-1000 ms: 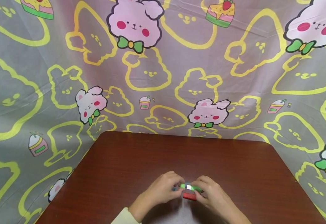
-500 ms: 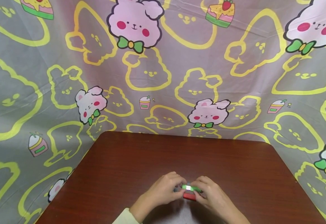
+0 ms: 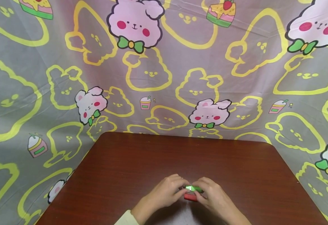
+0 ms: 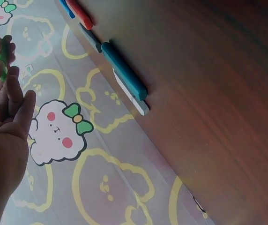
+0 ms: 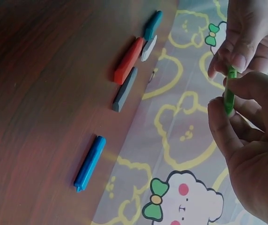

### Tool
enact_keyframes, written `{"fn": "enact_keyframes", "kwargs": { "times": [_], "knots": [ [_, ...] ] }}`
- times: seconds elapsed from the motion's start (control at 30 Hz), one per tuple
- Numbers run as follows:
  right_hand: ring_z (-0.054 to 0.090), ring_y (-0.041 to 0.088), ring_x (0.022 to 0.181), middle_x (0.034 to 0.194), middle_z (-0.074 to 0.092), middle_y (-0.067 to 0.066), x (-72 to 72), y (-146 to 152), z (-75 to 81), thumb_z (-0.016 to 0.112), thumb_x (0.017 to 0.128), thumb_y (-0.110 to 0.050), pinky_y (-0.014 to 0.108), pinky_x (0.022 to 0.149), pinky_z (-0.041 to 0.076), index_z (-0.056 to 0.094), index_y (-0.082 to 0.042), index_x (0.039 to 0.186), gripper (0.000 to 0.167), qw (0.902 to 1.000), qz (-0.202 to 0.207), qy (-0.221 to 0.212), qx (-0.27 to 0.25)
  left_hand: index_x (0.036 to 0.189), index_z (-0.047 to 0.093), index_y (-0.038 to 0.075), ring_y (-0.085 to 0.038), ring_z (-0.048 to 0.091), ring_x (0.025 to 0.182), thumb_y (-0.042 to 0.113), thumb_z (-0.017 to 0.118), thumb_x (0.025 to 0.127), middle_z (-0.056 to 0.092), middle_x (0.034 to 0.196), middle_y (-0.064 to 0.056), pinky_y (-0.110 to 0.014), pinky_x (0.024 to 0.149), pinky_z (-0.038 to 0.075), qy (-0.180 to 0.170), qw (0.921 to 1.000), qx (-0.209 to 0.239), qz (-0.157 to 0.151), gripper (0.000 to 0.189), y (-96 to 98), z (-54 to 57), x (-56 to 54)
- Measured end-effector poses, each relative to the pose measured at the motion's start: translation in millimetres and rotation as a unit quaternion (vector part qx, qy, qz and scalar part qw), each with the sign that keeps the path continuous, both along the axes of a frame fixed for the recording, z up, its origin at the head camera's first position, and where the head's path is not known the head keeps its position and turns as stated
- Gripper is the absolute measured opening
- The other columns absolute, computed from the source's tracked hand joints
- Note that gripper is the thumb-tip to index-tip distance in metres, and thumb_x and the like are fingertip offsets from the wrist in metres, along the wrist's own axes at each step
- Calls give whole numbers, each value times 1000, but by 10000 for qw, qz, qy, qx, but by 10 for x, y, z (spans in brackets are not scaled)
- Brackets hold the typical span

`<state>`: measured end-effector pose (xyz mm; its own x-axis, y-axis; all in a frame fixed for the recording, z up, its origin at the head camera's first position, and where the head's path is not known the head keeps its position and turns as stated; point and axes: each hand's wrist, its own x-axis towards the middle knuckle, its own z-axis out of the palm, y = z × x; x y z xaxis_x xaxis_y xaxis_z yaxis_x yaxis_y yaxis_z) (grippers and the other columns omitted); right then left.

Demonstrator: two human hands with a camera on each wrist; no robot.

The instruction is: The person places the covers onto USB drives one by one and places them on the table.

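Note:
In the head view both hands meet over the near part of the table. Between them is a slim green stick (image 3: 194, 188), its far details too small to make out. My left hand (image 3: 168, 191) pinches one end between thumb and fingers; my right hand (image 3: 213, 194) pinches the other. The right wrist view shows the green stick (image 5: 229, 93) bridging the two sets of fingertips. On the tabletop just below the hands lies a red stick (image 3: 190, 197). A teal stick (image 4: 124, 70) and a white stick (image 4: 131, 93) lie side by side in the left wrist view.
A blue stick (image 5: 90, 163) lies apart from a grey stick (image 5: 125, 90) on the dark brown table (image 3: 141, 159). Behind and beside the table hangs a cloth (image 3: 164, 103) printed with rabbits and yellow outlines.
My left hand has shifted slightly right, nearer the right hand, and less of the green stick shows between them. The bluish pieces near the hands have become hidden. The red stick stays put.

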<state>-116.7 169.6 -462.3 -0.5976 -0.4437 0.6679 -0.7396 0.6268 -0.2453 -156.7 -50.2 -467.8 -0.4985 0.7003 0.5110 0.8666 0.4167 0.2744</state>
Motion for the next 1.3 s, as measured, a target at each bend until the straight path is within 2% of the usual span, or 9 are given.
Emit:
{"fn": "enact_keyframes", "kwargs": {
  "times": [0.27,0.5,0.6,0.67,0.77,0.87,1.0,1.1,1.3],
  "knots": [
    [62,5,81,92,67,-8,0,-40,2,86,69,0,12,68,49,74,-14,93,30,9992,49,398,28,104,72,11,-4,63,91,19,69,96,73,98,4,-10,81,48,7,9998,-104,197,11,26,21,52],
    [62,6,80,89,67,-6,10,-47,-10,86,67,0,15,67,50,76,-11,91,28,9984,-48,554,124,103,72,12,-5,64,91,22,69,96,72,97,5,-13,83,49,253,9988,-259,323,12,77,30,75],
    [61,4,81,91,67,-9,34,11,-26,86,70,-2,13,68,49,76,-13,94,28,9994,-12,329,117,103,72,14,-3,62,90,24,69,96,71,96,8,-10,80,47,126,9987,-399,289,12,92,21,75],
    [61,3,82,92,66,-11,50,90,-35,86,72,-3,13,68,49,75,-15,95,28,9997,-70,130,195,112,72,16,-1,60,91,29,66,98,70,98,10,-10,77,47,-106,9973,-639,352,20,88,22,79],
    [57,2,82,90,63,-14,72,268,-74,86,72,-7,17,66,49,75,-18,92,25,9970,-429,-236,601,127,68,16,0,59,95,35,61,101,70,103,10,-14,75,49,-371,9932,-947,568,33,27,33,77],
    [50,4,80,86,56,-16,104,460,-124,85,74,-11,22,62,47,74,-19,88,20,9846,-866,-915,1212,135,63,14,-4,60,99,35,60,102,70,108,7,-20,75,52,-451,9883,-1112,942,39,-103,37,61],
    [41,2,73,80,47,-16,135,621,-200,84,75,-13,23,59,41,73,-20,85,16,9624,-1161,-1739,1734,131,66,14,-8,60,103,31,67,98,70,114,5,-25,77,55,-442,9833,-1167,1325,37,-277,13,22],
    [40,1,70,78,47,-16,122,678,-259,83,75,-11,24,58,40,72,-21,84,17,9597,-1155,-1862,1758,129,66,16,-9,59,105,31,68,97,69,117,6,-27,81,55,-520,9805,-1233,1440,35,-366,-9,-1],
    [41,0,67,75,46,-15,88,694,-354,84,75,-12,24,55,40,71,-20,81,16,9712,-1005,-1496,1556,129,65,15,-11,57,109,31,68,98,66,121,5,-29,90,52,-716,9745,-1376,1622,35,-518,-65,-20]
  ]
}}
